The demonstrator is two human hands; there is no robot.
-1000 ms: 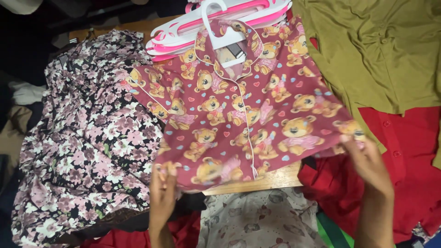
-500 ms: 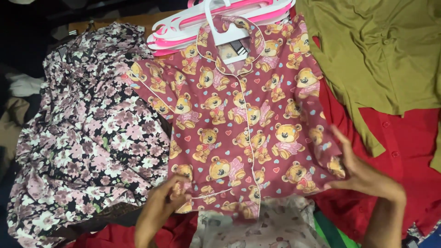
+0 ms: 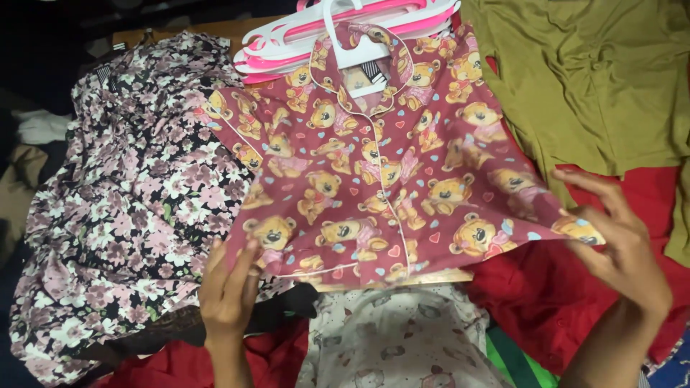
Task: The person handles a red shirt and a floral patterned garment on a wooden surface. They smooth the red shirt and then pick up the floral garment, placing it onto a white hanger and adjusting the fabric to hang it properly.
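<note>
Maroon bear-print pyjama shirt (image 3: 381,179) lies spread at centre, collar on a white hanger (image 3: 359,50) at the far edge. Left hand (image 3: 228,291) pinches the near-left hem corner, fingers together. Right hand (image 3: 622,248) pinches the near-right hem corner, other fingers spread. Floral garment (image 3: 122,208) crowds the left edge; olive shirt (image 3: 589,79) far right, red cloth (image 3: 546,302) beneath. Little free room.

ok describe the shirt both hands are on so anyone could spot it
Start at the stack of pink and white hangers at the top middle; the shirt hangs from the front one. The left hand and right hand hold its bottom corners. Unlike the flowery dress and olive top, it's maroon with teddy bears.
</note>
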